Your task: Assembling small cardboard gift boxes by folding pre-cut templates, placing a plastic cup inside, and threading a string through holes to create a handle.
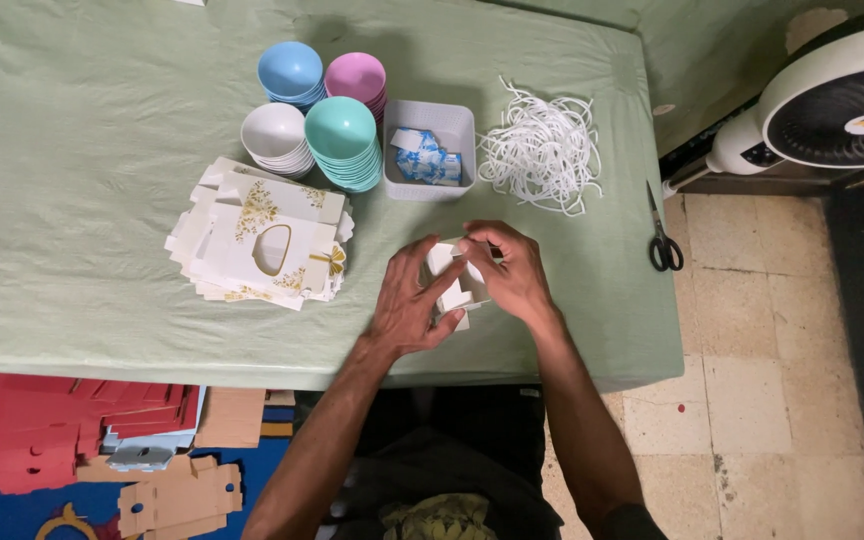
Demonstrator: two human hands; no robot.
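At the bench's near edge, left hand point(407, 305) and right hand point(512, 270), each grip clamped on a small white card box point(449, 285). Left: stack of flat cartons point(262, 245). Far: four bowl stacks point(317, 120); white basket point(429, 150) holding blue-white packets point(424, 160); white cords point(542, 150), scissors point(662, 235) right.

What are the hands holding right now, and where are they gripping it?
Both the left hand and right hand hold a small white cardboard piece by its opposite edges.
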